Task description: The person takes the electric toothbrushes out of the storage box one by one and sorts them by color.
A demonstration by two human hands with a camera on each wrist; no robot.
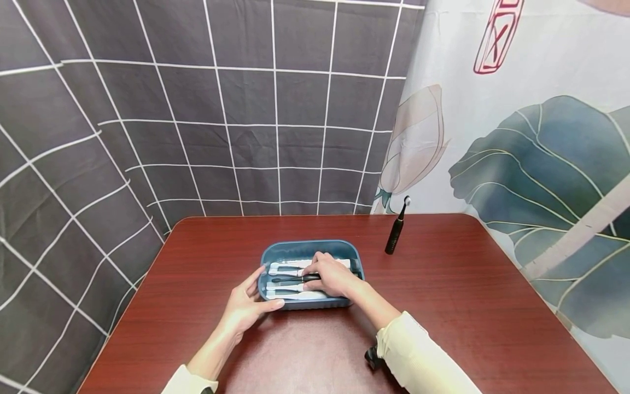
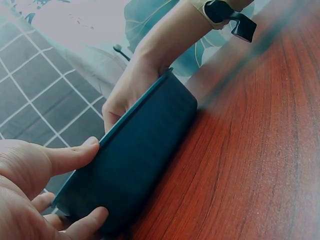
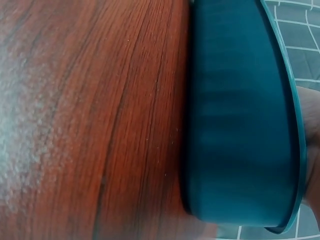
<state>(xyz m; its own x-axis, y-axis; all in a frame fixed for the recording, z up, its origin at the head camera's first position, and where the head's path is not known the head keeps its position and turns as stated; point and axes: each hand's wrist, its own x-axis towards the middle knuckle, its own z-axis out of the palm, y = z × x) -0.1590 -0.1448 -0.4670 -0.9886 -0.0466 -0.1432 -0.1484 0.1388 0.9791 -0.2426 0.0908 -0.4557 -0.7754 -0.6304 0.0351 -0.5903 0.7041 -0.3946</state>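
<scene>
Left of the blue basket (image 1: 315,303) and behind it hangs a dark cloth (image 1: 246,98) with white grid lines; under it spreads a reddish wood-grain table (image 1: 467,306), glossy on the near side. The left hand (image 1: 244,307) grips the basket's left end, thumb and fingers spread wide around the corner. Inside the basket, the right hand (image 1: 331,276) pinches a black toothbrush (image 1: 285,279) among white toothbrushes (image 1: 305,296), covering its handle; both wrist views show mostly the basket's outer wall, hiding the contents. Right of the basket stands another black toothbrush (image 1: 395,232), its handle marks too small to read. Farther right, beyond the basket, hangs white leaf-patterned cloth (image 1: 531,158), its red seal-like mark (image 1: 499,38) cut off above and unreadable.
</scene>
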